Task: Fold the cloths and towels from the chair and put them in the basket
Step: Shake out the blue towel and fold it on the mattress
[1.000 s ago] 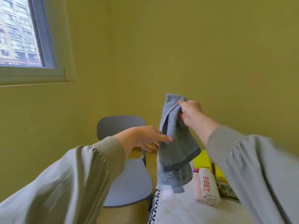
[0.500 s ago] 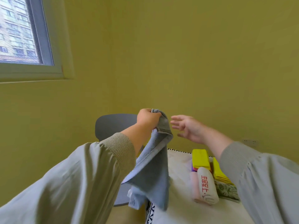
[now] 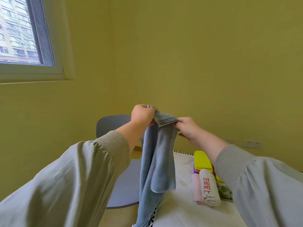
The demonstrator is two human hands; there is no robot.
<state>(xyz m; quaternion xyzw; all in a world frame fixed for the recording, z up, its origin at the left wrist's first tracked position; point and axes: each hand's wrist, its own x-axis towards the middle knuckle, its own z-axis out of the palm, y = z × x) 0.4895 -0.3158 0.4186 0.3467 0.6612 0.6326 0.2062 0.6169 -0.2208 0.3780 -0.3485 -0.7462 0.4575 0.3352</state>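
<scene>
Count: one blue towel [image 3: 157,161], one grey chair [image 3: 111,125], two hands, both in grey ribbed sleeves [image 3: 111,149]. To the right of the chair lie one white rolled cloth [image 3: 209,187] printed with red characters, one pink roll [image 3: 196,185] touching it, and at least one folded yellow cloth [image 3: 202,159] behind them. A purple edge and a patterned piece also show there, too hidden to identify.

Hands: both are raised in front of the chair's backrest. The left hand [image 3: 142,115] is closed round the bunched top of the towel, knuckles toward the camera. The right hand [image 3: 188,128] pinches the striped hem at the towel's other upper end, thumb and fingers curled on the cloth. The hem is stretched short between the two hands, and the rest of the towel hangs in loose folds in front of the chair seat, its lower end running out of view.

Surface and room: a white surface [image 3: 180,210] with a black-and-white patterned edge stands just right of the chair and carries the rolled and folded cloths. Yellow-green walls [image 3: 196,63] meet in a corner behind the chair. One window [image 3: 19,33] sits high to the chair's left, and one wall socket [image 3: 252,144] low to its right.
</scene>
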